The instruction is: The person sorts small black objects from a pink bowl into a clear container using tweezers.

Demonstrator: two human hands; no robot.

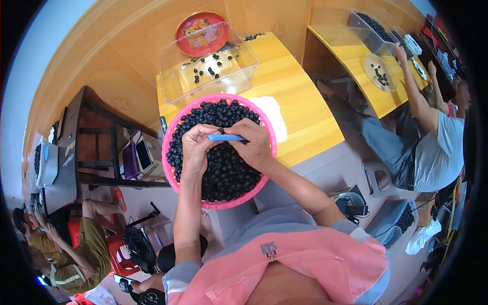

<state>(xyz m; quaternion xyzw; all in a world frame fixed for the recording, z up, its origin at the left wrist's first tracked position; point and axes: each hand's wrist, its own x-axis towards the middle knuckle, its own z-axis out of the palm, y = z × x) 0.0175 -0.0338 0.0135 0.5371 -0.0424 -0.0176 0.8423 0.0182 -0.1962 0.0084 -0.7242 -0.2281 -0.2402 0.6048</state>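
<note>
Above a pink basket [272, 140] heaped with small round black parts [231, 173], my two hands meet at the fingertips. My right hand [255, 144] is closed on a slim blue stick-like tool [226, 138], which reaches across to my left fingers. My left hand [197, 144] is pinched around a small black part [220, 130], mostly covered by my fingers. The tool's working end is hidden.
On the yellow table [300, 112] stands a clear plastic bin [175, 95] with several black parts, beside a red floral tray [223, 38] and a white sheet [274, 119]. One person [437, 152] works at the right table; another [76, 254] sits at the left.
</note>
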